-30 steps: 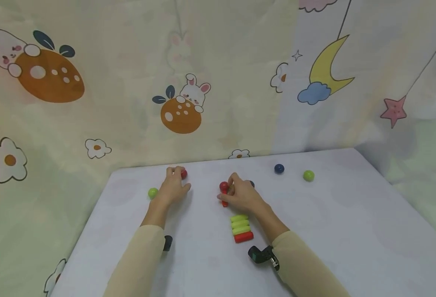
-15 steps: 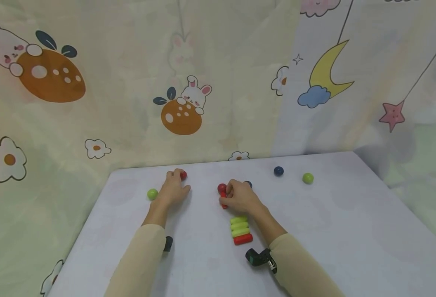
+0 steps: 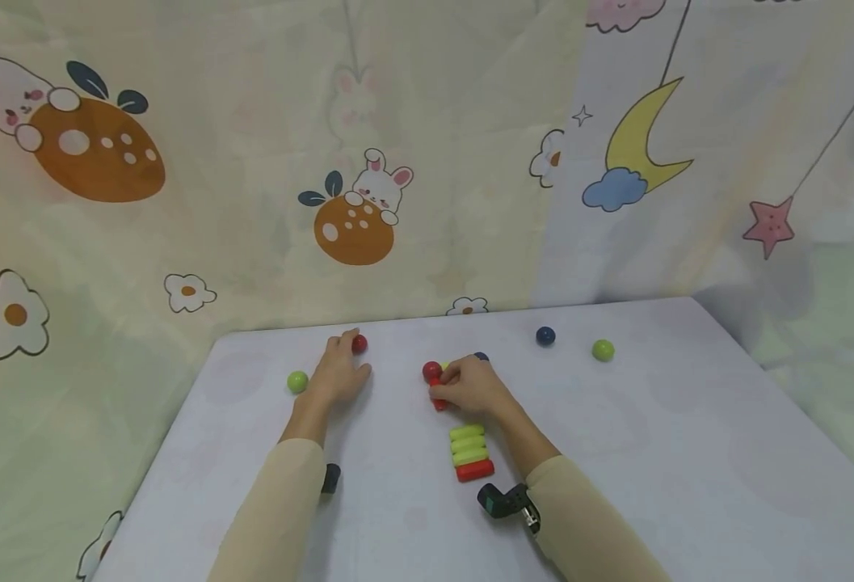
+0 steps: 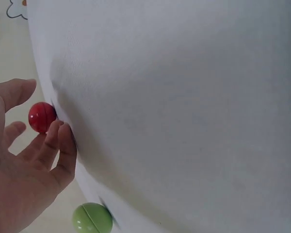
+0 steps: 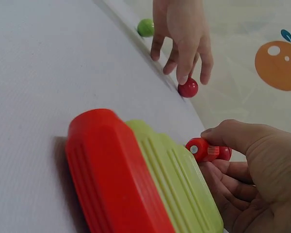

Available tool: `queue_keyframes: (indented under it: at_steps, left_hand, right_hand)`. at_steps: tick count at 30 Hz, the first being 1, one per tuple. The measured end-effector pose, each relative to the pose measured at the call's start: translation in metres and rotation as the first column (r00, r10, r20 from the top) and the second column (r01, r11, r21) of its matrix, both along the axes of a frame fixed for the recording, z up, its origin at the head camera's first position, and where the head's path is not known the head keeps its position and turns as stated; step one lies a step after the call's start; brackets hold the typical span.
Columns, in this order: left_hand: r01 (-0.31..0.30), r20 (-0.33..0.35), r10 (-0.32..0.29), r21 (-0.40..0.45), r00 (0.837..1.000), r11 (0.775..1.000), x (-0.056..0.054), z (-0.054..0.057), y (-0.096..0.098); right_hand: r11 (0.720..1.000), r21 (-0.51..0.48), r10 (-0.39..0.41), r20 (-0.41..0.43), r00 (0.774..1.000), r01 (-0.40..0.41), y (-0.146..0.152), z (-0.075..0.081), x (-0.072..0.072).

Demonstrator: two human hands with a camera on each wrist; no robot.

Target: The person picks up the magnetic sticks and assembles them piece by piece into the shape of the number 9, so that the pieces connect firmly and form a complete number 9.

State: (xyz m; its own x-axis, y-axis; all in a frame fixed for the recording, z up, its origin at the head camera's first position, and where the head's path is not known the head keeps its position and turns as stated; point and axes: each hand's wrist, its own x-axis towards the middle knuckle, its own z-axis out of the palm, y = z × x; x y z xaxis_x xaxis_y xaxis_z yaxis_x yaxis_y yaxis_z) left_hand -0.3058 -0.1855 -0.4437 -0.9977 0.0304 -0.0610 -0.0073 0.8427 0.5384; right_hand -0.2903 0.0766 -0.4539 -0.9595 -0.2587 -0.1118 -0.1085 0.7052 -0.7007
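My right hand [image 3: 473,384] pinches a red magnetic rod [image 5: 198,148] with a silver disc in its end, thumb on it and fingers curled. A red ball [image 3: 431,371] sits at the rod's far end. Beside that ball a bit of yellow-green [image 3: 444,366] shows behind the fingers. A dark blue ball [image 3: 481,356] peeks out past the knuckles, largely hidden. Farther left, my left hand [image 3: 337,368] spreads its relaxed fingers, fingertips right at another red ball [image 4: 42,117]. A green ball [image 4: 93,218] lies at its outer side.
Several yellow-green rods [image 3: 469,444] and a red rod [image 3: 475,470] lie side by side nearer the body. A second dark blue ball [image 3: 545,336] and another green ball [image 3: 603,350] lie at the back right. A patterned cloth [image 3: 252,202] hangs behind the white table [image 3: 652,453].
My right hand has lowered slightly. The red ball and the dark blue ball beside it have shifted left, and a bit of yellow-green has come into sight. My left hand stays nearly still.
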Motion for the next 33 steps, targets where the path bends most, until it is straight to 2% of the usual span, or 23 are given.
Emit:
queue_keyframes:
  at_steps: [4,11,15,23,30,33]
  left_hand:
    - [-0.004,-0.009,0.004,0.002,1.0,1.0,-0.001,-0.001,0.0]
    - [0.006,-0.089,-0.002,0.047,0.996,0.999,-0.002,-0.001,0.003]
    - [0.024,-0.102,-0.02,0.039,0.995,0.999,-0.001,-0.002,0.005]
    - [0.102,-0.036,-0.101,0.029,0.994,0.994,0.013,0.0,0.012]
    - [0.142,0.016,-0.143,0.062,0.99,0.988,0.029,0.001,0.02]
    - [0.179,0.024,-0.182,0.088,0.983,0.98,0.035,-0.001,0.021]
  right_hand:
    - [0.999,-0.035,-0.007,0.033,0.999,0.008,0.0,-0.002,-0.002]
    - [0.994,-0.107,0.003,0.081,0.997,0.006,0.0,-0.004,-0.003]
    - [0.992,-0.123,-0.003,0.103,0.995,0.016,0.0,-0.004,-0.003]
    - [0.993,-0.11,-0.037,0.123,0.992,0.051,-0.003,-0.003,-0.003]
    - [0.984,-0.142,-0.081,0.174,0.981,0.107,-0.005,-0.003,-0.006]
    - [0.98,-0.153,-0.093,0.202,0.975,0.125,-0.006,-0.004,-0.007]
